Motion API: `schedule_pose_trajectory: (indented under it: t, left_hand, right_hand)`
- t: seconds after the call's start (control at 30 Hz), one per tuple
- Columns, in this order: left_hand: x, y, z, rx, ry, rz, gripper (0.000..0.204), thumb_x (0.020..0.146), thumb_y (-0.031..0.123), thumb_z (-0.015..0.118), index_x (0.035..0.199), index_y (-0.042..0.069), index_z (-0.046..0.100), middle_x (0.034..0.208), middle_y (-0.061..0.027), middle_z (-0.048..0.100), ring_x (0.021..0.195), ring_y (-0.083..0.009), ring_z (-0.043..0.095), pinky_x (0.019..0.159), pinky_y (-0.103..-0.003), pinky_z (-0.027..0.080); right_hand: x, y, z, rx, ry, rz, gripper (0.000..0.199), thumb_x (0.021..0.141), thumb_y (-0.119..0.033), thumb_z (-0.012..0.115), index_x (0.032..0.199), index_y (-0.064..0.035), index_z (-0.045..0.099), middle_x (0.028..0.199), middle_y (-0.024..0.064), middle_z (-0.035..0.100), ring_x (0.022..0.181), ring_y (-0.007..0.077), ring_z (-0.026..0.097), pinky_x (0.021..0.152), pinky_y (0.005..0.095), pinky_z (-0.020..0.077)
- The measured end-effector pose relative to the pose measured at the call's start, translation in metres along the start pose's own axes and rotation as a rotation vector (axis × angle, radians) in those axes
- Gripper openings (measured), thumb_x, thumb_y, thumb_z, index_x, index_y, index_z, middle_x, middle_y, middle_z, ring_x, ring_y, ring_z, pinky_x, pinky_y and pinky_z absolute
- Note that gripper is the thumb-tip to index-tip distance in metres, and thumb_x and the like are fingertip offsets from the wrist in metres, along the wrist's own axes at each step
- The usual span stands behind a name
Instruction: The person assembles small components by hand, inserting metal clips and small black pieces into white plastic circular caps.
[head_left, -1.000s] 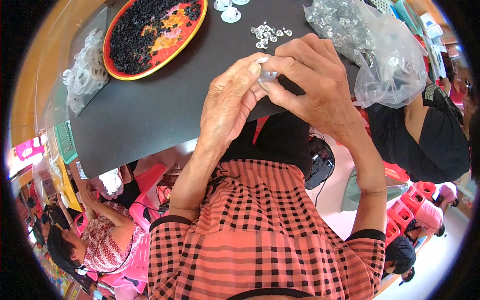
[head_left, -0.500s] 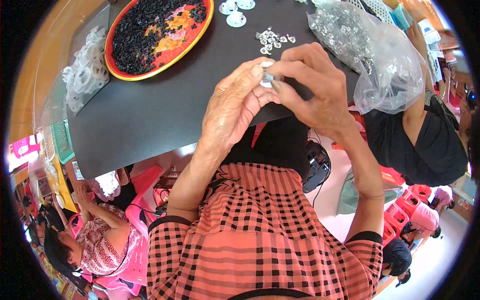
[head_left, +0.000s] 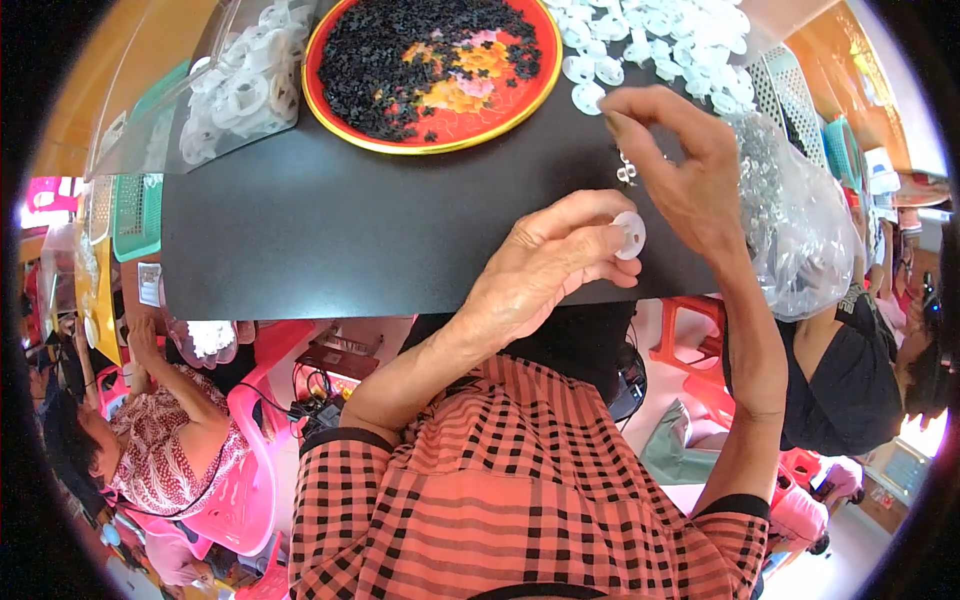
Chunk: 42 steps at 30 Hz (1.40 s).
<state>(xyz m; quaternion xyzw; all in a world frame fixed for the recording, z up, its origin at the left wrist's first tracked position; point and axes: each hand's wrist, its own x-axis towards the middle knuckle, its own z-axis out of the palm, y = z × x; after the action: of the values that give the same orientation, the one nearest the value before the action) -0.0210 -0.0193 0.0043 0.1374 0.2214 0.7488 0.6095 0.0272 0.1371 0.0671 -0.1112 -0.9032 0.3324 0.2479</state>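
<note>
A round white plastic disc with a small hole [head_left: 634,240] is pinched between the thumb and fingers of my left hand [head_left: 560,250], just above the table's near edge. My right hand [head_left: 680,170] is apart from it, farther away and to the right. Its thumb and index fingertip come together close to a loose white disc [head_left: 588,97]; whatever they pinch, if anything, is too small to make out. Below those fingertips lie several small clear plastic pieces [head_left: 626,172], partly hidden by my right hand.
On the dark table [head_left: 380,230] rests a red, gold-rimmed tray [head_left: 500,115] of small black pieces. White discs [head_left: 690,50] are heaped at the far right, beside a clear bag of pieces [head_left: 800,220]. A clear bin [head_left: 165,140] holds white rings. People sit on either side.
My hands were together at the white disc; now my right hand has come away from it, while my left still holds it. The view has shifted, showing more of the tray and disc heap.
</note>
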Motion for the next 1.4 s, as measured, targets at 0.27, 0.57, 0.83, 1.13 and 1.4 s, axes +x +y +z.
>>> schedule_pose_trajectory:
  t: [0.27,0.57,0.83,1.13,1.4]
  left_hand:
    - [-0.001,0.004,-0.002,-0.088,0.061,-0.045,0.026,0.091,0.012,0.058,0.113,-0.001,0.054,0.096,-0.0059,0.058,0.085,-0.0151,0.06,0.078,-0.029,0.051]
    - [0.002,0.005,-0.002,0.064,0.037,-0.088,0.021,0.09,0.009,0.054,0.109,-0.002,0.055,0.098,-0.0065,0.058,0.085,-0.0135,0.06,0.079,-0.03,0.051]
    - [0.002,0.009,-0.001,0.118,0.025,-0.091,0.02,0.09,0.009,0.054,0.108,-0.001,0.055,0.095,-0.0053,0.058,0.084,-0.0121,0.06,0.078,-0.027,0.05]
    - [0.002,0.007,-0.002,0.15,0.027,-0.08,0.019,0.09,0.009,0.055,0.105,-0.001,0.057,0.094,-0.0046,0.058,0.083,-0.0111,0.059,0.077,-0.026,0.05]
    - [0.002,0.008,-0.003,0.132,0.011,-0.122,0.02,0.09,0.011,0.056,0.106,0.0,0.056,0.098,-0.0046,0.057,0.085,-0.011,0.059,0.079,-0.026,0.051]
  right_hand:
    - [0.072,0.02,0.051,-0.154,-0.114,-0.354,0.01,0.076,-0.008,0.061,0.085,-0.0058,0.066,0.077,0.0125,0.064,0.071,0.0302,0.062,0.064,0.039,0.0498]
    - [0.09,0.02,0.073,-0.399,-0.345,-0.486,0.013,0.076,-0.015,0.066,0.085,-0.0066,0.067,0.085,0.0055,0.063,0.085,0.0237,0.057,0.073,0.0375,0.0419]
    - [0.091,0.019,0.075,-0.506,-0.387,-0.507,0.015,0.077,-0.019,0.066,0.086,-0.0072,0.068,0.089,0.0058,0.062,0.086,0.0231,0.056,0.078,0.0382,0.0394]
    - [0.091,0.02,0.079,-0.428,-0.32,-0.457,0.011,0.076,-0.021,0.064,0.077,-0.0096,0.064,0.078,0.0072,0.062,0.082,0.0264,0.059,0.072,0.0414,0.0415]
    - [0.092,0.023,0.08,-0.33,-0.373,-0.381,0.008,0.076,-0.018,0.062,0.076,-0.0103,0.063,0.076,0.0067,0.062,0.08,0.0262,0.06,0.068,0.0422,0.0413]
